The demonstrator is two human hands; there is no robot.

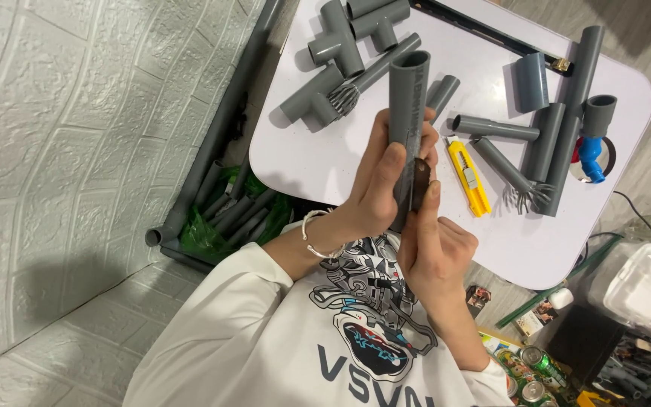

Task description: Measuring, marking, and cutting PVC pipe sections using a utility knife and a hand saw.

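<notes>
grey pipe (pixel 407 113) | upright, left hand (pixel 374 192) fingers clamped round it | right hand (pixel 435 249) fingers pinch brown strip (pixel 420 183) alongside

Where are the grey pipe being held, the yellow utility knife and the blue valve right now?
Grey pipe (pixel 407 90): head view, on the upper wall below its open end.
Yellow utility knife (pixel 468 176): head view, on the middle of its body.
Blue valve (pixel 591 158): head view, on its blue body.

Both hands meet above the white table (pixel 318 162): left hand (pixel 378 185) curled closed (wrist bent), right hand (pixel 435 241) gripping just below it.
</notes>
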